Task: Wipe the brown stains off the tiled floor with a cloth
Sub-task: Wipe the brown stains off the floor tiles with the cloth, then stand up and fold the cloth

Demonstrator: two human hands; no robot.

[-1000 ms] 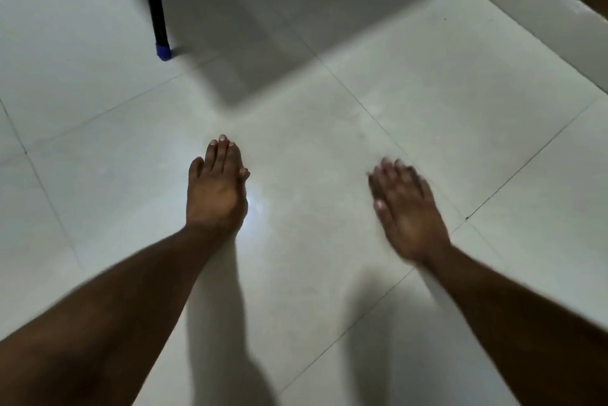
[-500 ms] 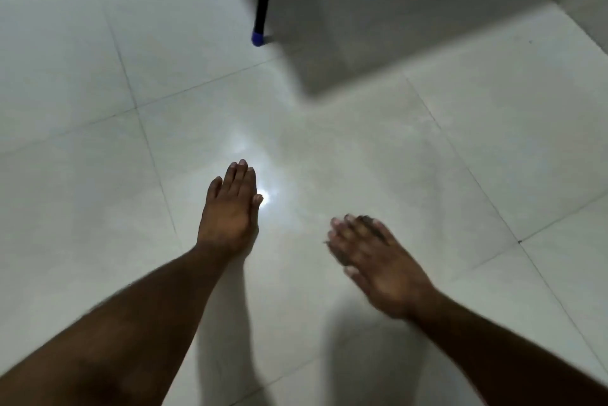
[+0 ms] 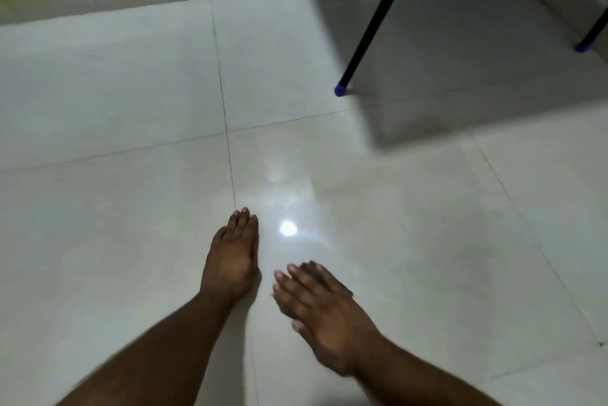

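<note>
Since a second ago my right hand point(image 3: 324, 313) has slid left until it lies just beside the left hand point(image 3: 232, 257), and the table legs point(image 3: 378, 20) have swung to the far right of view. Both hands lie flat on the floor point(image 3: 115, 191), fingers straight and together. I see a dark scrap at the right fingertips point(image 3: 311, 265) that may be the cloth, but blur stops me telling, or telling whether it is held. No brown stains show on these tiles. With none in view, I cannot say which way the next wipe should go; the right hand seems the working one.
</note>
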